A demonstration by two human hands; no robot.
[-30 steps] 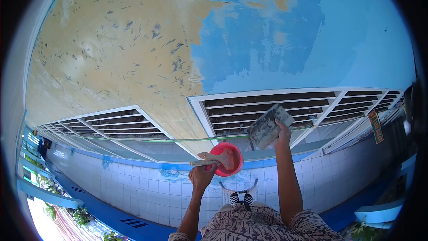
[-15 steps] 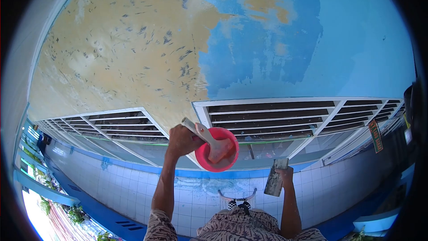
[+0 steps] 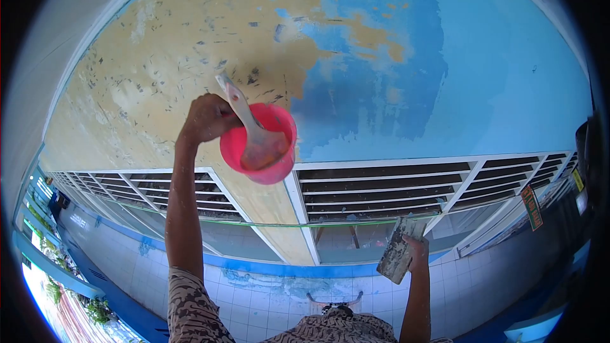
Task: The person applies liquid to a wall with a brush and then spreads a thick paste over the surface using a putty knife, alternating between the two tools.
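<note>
My left hand [image 3: 211,118] is raised in front of the wall, its fingers closed on the rim of a small pink bucket [image 3: 287,155]. A wide, flat tool that looks like a paintbrush [image 3: 246,114] leans in the bucket, its pale handle sticking up beside my fingers. Its lower end rests inside, and the bucket's contents are hard to make out. Lower and to the right, my right hand [image 3: 417,251] grips a flat rectangular trowel [image 3: 395,259] with a grey, smeared face. The trowel is tilted and apart from the wall.
The wall has a tan, scuffed area [image 3: 165,51] beside blue paint [image 3: 495,76], with a ragged edge between. Slatted vents [image 3: 387,181] and windows run below. Beneath me are a tiled floor [image 3: 254,302] and the curved top of a stand or chair [image 3: 333,305]. A sign [image 3: 532,208] hangs right.
My left hand has lifted the bucket and brush up and to the left, in front of the tan wall. My right hand with the trowel has shifted slightly. The view has tilted upward.
</note>
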